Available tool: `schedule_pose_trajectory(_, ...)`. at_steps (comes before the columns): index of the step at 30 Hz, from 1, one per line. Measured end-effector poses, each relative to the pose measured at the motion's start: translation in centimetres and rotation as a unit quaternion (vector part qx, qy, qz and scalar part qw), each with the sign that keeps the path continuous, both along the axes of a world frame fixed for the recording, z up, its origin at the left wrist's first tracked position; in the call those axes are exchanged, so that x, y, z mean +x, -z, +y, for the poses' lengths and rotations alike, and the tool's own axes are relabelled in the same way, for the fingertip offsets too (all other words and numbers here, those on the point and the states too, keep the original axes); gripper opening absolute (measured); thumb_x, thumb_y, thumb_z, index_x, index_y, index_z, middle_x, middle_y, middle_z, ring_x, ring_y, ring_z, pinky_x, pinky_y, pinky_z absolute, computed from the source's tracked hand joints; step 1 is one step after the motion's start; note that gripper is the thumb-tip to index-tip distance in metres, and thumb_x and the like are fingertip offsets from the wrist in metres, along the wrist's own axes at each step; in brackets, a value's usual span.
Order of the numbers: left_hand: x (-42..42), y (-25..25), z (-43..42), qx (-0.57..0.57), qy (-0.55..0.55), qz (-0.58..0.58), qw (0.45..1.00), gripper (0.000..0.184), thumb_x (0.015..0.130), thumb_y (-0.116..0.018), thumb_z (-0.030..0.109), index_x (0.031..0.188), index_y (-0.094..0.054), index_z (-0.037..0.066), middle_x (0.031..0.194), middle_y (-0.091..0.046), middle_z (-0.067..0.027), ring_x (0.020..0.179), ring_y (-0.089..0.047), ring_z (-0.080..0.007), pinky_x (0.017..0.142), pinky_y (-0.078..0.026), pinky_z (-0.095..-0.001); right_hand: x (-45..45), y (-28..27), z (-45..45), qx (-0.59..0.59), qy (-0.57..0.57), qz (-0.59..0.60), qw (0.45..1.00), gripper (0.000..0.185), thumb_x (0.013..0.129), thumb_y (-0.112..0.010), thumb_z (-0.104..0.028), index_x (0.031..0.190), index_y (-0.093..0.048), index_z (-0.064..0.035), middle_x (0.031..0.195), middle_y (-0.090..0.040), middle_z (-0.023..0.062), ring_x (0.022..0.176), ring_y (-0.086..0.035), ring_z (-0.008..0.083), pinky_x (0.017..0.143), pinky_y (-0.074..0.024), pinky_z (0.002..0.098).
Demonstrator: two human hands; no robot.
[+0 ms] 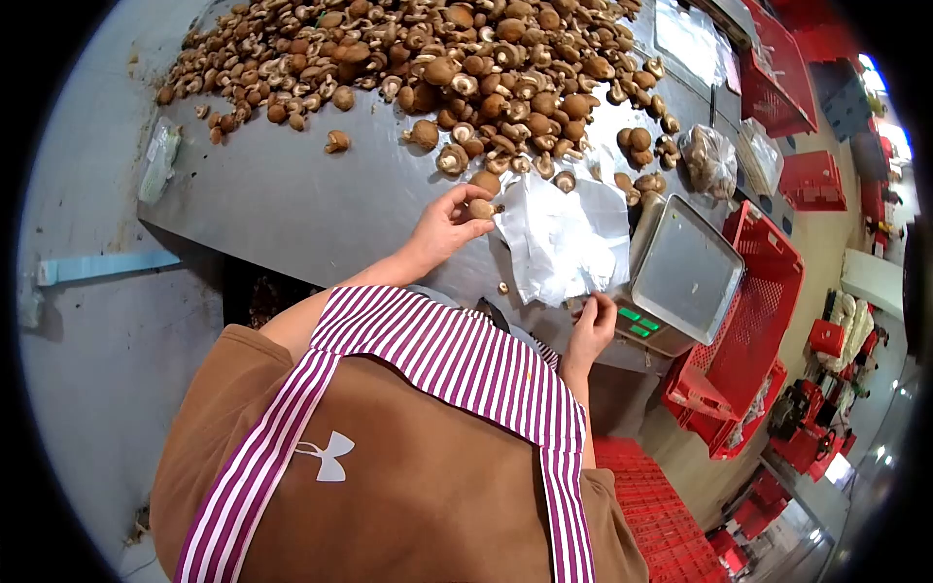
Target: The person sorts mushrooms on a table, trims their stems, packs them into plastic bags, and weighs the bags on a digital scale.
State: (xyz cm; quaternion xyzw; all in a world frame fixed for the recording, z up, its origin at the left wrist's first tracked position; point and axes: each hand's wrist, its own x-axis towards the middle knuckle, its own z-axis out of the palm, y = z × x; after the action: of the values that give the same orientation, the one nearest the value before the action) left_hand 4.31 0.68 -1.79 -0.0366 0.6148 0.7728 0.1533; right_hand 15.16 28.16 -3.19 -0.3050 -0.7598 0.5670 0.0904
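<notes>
My left hand (pixel 449 225) pinches a small brown mushroom (pixel 480 209) over the metal table (pixel 292 204), just left of a white plastic bag (pixel 559 233). Another mushroom (pixel 486 183) lies right above those fingers. At the lower right corner of the bag is my right hand (pixel 593 325), its thumb and fingers closed on the bag's edge. Beyond the bag, a large pile of mushrooms (pixel 389 49) spreads over the far part of the table. A scale (pixel 688 267) with a flat metal tray and a green lit display stands to the right of the bag.
Red crates (pixel 753 291) stand right of the scale, with more red crates (pixel 814 181) farther off. A clear bag of mushrooms (pixel 709 160) lies above the scale. A plastic-wrapped bundle (pixel 160 160) rests at the table's left edge. Red slatted crating (pixel 661 505) is at the lower right.
</notes>
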Motion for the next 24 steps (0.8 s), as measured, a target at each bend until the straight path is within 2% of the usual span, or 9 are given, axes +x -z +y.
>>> schedule_pose_trajectory(4, 0.3, 0.1, 0.5, -0.008, 0.013, -0.021, 1.0, 0.034, 0.086, -0.071, 0.007, 0.117, -0.056, 0.003, 0.098, -0.062, -0.0013, 0.083, -0.059, -0.0062, 0.074, -0.05, -0.0214, 4.5, 4.2, 1.6, 0.129, -0.021, -0.1, 0.986, 0.024, 0.092, -0.059, -0.01, 0.113, -0.061, 0.0021, 0.083, -0.061, 0.0062, 0.071, -0.055, 0.0145, 0.067, -0.0478, 0.0308)
schedule_pose_trajectory(8, 0.6, 0.2, 0.7, 0.023, 0.054, -0.116, 0.991, 0.027, 0.094, -0.063, 0.02, 0.115, -0.056, 0.004, 0.093, -0.063, -0.0042, 0.078, -0.06, -0.0099, 0.074, -0.05, -0.025, 4.1, 5.4, 1.1, 0.254, -0.118, -0.209, 0.937, 0.047, 0.09, -0.063, -0.018, 0.132, -0.051, -0.0004, 0.094, -0.067, 0.0185, 0.083, -0.064, 0.0344, 0.077, -0.0491, 0.042)
schedule_pose_trajectory(11, 1.1, 0.3, 0.7, 0.023, 0.081, -0.158, 0.984, 0.031, 0.098, -0.056, 0.032, 0.114, -0.056, 0.004, 0.09, -0.064, -0.0061, 0.075, -0.06, -0.0112, 0.073, -0.05, -0.0261, 3.9, 8.1, 0.6, 0.383, -0.12, -0.123, 0.908, 0.041, 0.089, -0.064, -0.021, 0.124, -0.054, -0.0019, 0.098, -0.066, 0.0201, 0.088, -0.064, 0.0375, 0.078, -0.0485, 0.0453)
schedule_pose_trajectory(12, 1.3, 0.4, 0.8, 0.025, 0.088, -0.167, 0.982, 0.035, 0.1, -0.053, 0.036, 0.113, -0.056, 0.004, 0.09, -0.064, -0.0071, 0.075, -0.06, -0.0116, 0.073, -0.049, -0.0265, 3.4, 7.8, 0.5, 0.382, -0.118, -0.125, 0.908, 0.041, 0.089, -0.064, -0.021, 0.124, -0.054, -0.0019, 0.098, -0.066, 0.0201, 0.088, -0.064, 0.0375, 0.078, -0.0485, 0.0453)
schedule_pose_trajectory(14, 1.6, 0.5, 0.8, 0.024, 0.09, -0.175, 0.98, 0.035, 0.1, -0.052, 0.037, 0.113, -0.056, 0.004, 0.09, -0.064, -0.0074, 0.075, -0.06, -0.0118, 0.073, -0.049, -0.0268, 2.8, 7.1, 0.4, 0.31, -0.133, -0.203, 0.919, 0.029, 0.088, -0.063, -0.021, 0.109, -0.057, -0.0026, 0.099, -0.066, 0.0201, 0.092, -0.062, 0.0387, 0.078, -0.0475, 0.0469)
schedule_pose_trajectory(18, 2.0, 0.9, 0.6, 0.03, 0.09, -0.188, 0.978, 0.036, 0.101, -0.051, 0.036, 0.115, -0.055, 0.004, 0.091, -0.065, -0.0081, 0.075, -0.06, -0.0122, 0.073, -0.049, -0.027, 3.5, 7.4, 1.1, 0.295, -0.164, -0.247, 0.909, 0.024, 0.088, -0.063, -0.023, 0.1, -0.057, -0.0026, 0.098, -0.065, 0.0193, 0.093, -0.061, 0.0395, 0.078, -0.0469, 0.0473)
schedule_pose_trajectory(20, 2.1, 0.9, 0.3, 0.031, 0.084, -0.19, 0.978, 0.036, 0.101, -0.051, 0.036, 0.116, -0.055, 0.004, 0.091, -0.065, -0.0081, 0.075, -0.06, -0.0122, 0.073, -0.049, -0.0266, 5.2, 7.1, 1.4, 0.296, -0.147, -0.258, 0.908, 0.025, 0.086, -0.064, -0.026, 0.091, -0.06, -0.0016, 0.088, -0.065, 0.02, 0.086, -0.062, 0.0401, 0.075, -0.047, 0.048)
schedule_pose_trajectory(23, 2.6, 1.0, -0.2, -0.001, 0.069, -0.19, 0.979, 0.035, 0.099, -0.055, 0.034, 0.117, -0.054, 0.004, 0.092, -0.065, -0.0074, 0.076, -0.06, -0.0122, 0.073, -0.049, -0.0257, 8.3, 7.8, 3.0, 0.28, -0.189, -0.325, 0.883, 0.029, 0.084, -0.066, -0.029, 0.093, -0.059, -0.0017, 0.09, -0.065, 0.0187, 0.09, -0.062, 0.0384, 0.077, -0.0473, 0.0466)
schedule_pose_trajectory(24, 2.9, 1.1, -0.4, -0.033, 0.062, -0.185, 0.98, 0.035, 0.097, -0.059, 0.032, 0.118, -0.054, 0.004, 0.092, -0.065, -0.0068, 0.076, -0.06, -0.0122, 0.073, -0.049, -0.0252, 7.5, 5.0, 2.0, 0.262, -0.18, -0.338, 0.886, 0.032, 0.083, -0.069, -0.027, 0.098, -0.058, -0.0016, 0.099, -0.063, 0.0177, 0.095, -0.061, 0.0372, 0.079, -0.0475, 0.0451)
